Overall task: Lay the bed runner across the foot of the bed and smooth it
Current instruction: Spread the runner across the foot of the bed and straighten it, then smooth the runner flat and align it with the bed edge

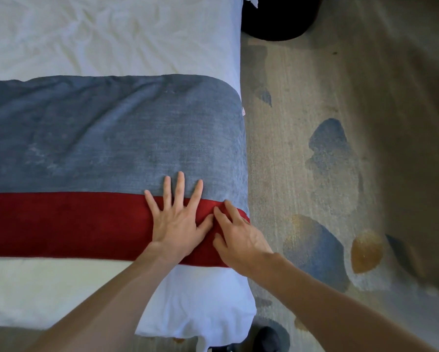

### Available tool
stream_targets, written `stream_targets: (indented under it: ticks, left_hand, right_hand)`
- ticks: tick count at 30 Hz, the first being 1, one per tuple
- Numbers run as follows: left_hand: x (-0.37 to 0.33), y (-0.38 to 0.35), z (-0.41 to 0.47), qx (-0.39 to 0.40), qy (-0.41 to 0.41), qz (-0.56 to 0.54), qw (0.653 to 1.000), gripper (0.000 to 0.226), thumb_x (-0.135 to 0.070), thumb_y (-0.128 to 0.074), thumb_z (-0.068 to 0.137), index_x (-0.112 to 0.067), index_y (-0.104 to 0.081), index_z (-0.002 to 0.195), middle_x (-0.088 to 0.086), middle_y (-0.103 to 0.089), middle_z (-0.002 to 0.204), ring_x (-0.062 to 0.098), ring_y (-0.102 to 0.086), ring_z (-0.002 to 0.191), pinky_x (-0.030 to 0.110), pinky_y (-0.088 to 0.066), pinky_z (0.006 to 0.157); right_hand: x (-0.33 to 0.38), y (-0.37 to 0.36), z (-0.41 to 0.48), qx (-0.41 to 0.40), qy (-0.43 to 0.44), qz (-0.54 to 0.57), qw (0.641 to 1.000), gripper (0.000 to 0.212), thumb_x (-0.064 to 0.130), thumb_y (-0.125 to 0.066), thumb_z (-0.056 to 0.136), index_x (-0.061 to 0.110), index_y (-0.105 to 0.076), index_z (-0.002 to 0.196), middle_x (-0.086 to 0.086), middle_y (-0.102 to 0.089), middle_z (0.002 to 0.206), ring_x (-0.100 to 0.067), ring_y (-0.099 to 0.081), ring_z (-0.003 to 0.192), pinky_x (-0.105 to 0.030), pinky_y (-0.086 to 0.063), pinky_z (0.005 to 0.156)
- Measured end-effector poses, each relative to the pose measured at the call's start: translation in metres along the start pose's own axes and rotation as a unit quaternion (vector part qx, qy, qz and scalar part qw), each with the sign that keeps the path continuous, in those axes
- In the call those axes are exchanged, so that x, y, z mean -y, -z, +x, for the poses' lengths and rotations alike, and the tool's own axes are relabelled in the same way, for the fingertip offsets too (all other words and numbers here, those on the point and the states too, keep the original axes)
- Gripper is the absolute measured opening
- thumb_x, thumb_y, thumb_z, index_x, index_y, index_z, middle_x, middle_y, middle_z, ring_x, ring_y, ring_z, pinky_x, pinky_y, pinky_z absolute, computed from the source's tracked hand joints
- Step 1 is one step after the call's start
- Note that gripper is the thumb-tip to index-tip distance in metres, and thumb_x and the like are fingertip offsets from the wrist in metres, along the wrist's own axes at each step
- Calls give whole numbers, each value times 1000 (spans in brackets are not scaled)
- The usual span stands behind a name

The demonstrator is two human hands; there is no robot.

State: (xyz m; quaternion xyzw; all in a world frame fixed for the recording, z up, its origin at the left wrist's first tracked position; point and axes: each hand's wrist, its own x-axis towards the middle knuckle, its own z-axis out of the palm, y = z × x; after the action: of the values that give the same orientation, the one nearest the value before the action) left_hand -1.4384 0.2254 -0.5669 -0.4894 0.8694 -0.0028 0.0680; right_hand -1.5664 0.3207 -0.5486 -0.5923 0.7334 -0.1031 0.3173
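The bed runner (106, 138) lies across the white bed (111, 36), running off the left edge of the view. It is blue-grey with a dark red band along its near side. Its right end curves down over the bed's right edge. My left hand (177, 219) rests flat on the red band with fingers spread, the fingertips reaching onto the blue part. My right hand (238, 237) lies just to its right near the bed's edge, fingers bent on the red band where a small fold of cloth bunches. Neither hand holds anything.
A patterned carpet (327, 153) in beige, blue and ochre lies to the right of the bed. A dark round object (277, 19) stands on the floor at the top. A dark shoe (266, 339) shows at the bottom edge.
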Motion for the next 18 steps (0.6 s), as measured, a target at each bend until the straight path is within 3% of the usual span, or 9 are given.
stream_targets:
  ticks: [2, 4, 8, 13, 18]
  left_hand:
    - [-1, -1, 0, 2, 0, 0, 1000, 80, -72, -21, 78, -34, -9, 148, 11, -2, 158, 36, 3, 143, 70, 3, 105]
    - [-1, -3, 0, 3, 0, 4, 1000, 80, -72, -23, 78, -34, -11, 148, 11, -5, 158, 36, 1, 143, 70, 2, 105]
    - [-2, -6, 3, -1, 4, 9, 1000, 80, -71, -27, 78, -34, -14, 147, 13, -9, 157, 37, -3, 143, 71, -1, 105]
    - [-2, -7, 4, -1, 7, 4, 1000, 80, -71, -31, 78, -34, -15, 147, 11, -8, 157, 35, -3, 144, 69, 1, 107]
    - [-4, 2, 3, 0, 14, -14, 1000, 82, -69, -39, 73, -31, -25, 145, 12, -16, 156, 34, -6, 144, 68, -5, 108]
  right_hand:
    - [-3, 8, 5, -1, 9, -24, 1000, 52, 31, -42, 92, 22, -31, 142, -4, -18, 154, -31, -51, 118, -41, -47, 91]
    - [-6, 16, 8, 2, 21, -43, 999, 48, 31, -43, 91, 24, -36, 139, -3, -25, 150, -31, -56, 110, -41, -48, 86]
    - [-10, 27, 14, 32, 56, -79, 995, 47, 28, -45, 89, 24, -42, 136, -5, -37, 141, -31, -55, 109, -41, -44, 90]
    - [-13, 54, 36, 52, 121, -141, 981, 33, 28, -45, 89, 22, -58, 118, -6, -50, 118, -28, -53, 103, -39, -43, 87]
    - [-6, 77, 69, 17, 198, -201, 959, 26, 20, -47, 87, 12, -56, 110, -13, -46, 122, -29, -49, 104, -37, -40, 87]
